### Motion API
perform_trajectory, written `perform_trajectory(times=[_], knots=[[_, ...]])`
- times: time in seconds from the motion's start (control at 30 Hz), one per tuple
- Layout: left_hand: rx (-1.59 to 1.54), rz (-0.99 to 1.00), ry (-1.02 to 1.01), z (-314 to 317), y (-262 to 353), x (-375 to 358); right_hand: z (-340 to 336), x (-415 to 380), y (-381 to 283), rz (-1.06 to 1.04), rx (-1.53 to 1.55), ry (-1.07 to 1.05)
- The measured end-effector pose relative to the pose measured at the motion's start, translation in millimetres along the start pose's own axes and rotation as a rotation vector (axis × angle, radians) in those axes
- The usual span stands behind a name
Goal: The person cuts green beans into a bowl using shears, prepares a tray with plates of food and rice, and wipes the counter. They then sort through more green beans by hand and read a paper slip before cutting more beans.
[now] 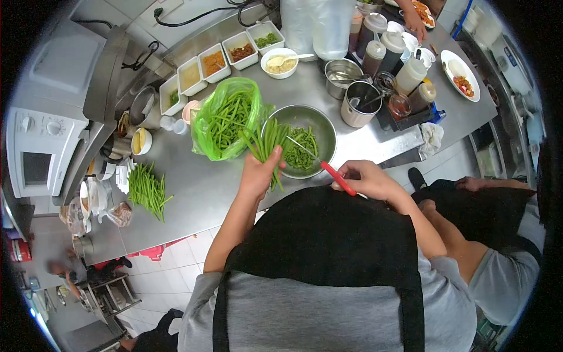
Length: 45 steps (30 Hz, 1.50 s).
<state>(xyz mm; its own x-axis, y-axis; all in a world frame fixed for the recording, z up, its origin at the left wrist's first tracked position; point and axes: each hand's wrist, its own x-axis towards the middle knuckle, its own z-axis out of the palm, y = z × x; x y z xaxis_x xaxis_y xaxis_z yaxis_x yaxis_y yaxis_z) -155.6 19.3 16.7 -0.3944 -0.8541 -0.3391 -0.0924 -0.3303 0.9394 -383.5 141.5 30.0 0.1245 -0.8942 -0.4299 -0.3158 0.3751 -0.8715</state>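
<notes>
My left hand (261, 174) is closed around a bunch of green beans (271, 141), held at the left side of a steel mixing bowl (331, 132). Short cut bean pieces (302, 151) lie inside the bowl. In my right hand (369, 179) is a pair of red-handled scissors (337, 178), its thin blade reaching over the bowl to the bunch. Just left of the bowl, a green plastic bag (202, 138) stands open, full of long beans (230, 120).
More beans (148, 190) lie loose on the steel counter (193, 193) at the left. Along the back stand several white seasoning tubs (214, 66) and a white bowl (280, 63) with a spoon. Sauce bottles (410, 73) crowd the right. Another person's arm (463, 249) is close at my right.
</notes>
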Motion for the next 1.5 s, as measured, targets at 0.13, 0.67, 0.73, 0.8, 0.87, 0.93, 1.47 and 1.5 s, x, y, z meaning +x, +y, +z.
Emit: perform_trajectory(times=[0.13, 0.67, 0.73, 0.8, 0.87, 0.93, 1.47, 1.5], knots=[[0.057, 0.033, 0.054, 0.9, -1.1, 0.9, -4.4, -0.6, 18.5, 0.044, 0.142, -0.01], [-0.002, -0.023, 0.003, -1.4, -6.8, 6.7, -12.1, 1.9, 12.6, 0.013, 0.327, -0.098], [-0.049, -0.062, -0.016, -4.5, -8.0, 8.8, -14.9, -1.1, 10.2, 0.028, 0.349, -0.098], [-0.153, -0.082, 0.004, -2.5, -3.5, 6.9, -17.5, -6.6, 10.8, 0.049, 0.373, -0.081], [-0.201, -0.093, 0.013, -2.1, -2.0, 6.5, -19.4, -8.0, 16.9, 0.053, 0.382, -0.103], [-0.188, -0.099, 0.009, -3.3, -3.8, 7.0, -19.5, -7.0, 16.1, 0.048, 0.363, -0.125], [0.053, -0.023, -0.008, -1.9, -4.2, -1.6, -10.8, 9.8, 15.5, 0.038, 0.392, -0.157], [0.079, -0.016, -0.02, -1.9, -4.6, -1.4, -11.8, 10.9, 14.5, 0.057, 0.387, -0.163]])
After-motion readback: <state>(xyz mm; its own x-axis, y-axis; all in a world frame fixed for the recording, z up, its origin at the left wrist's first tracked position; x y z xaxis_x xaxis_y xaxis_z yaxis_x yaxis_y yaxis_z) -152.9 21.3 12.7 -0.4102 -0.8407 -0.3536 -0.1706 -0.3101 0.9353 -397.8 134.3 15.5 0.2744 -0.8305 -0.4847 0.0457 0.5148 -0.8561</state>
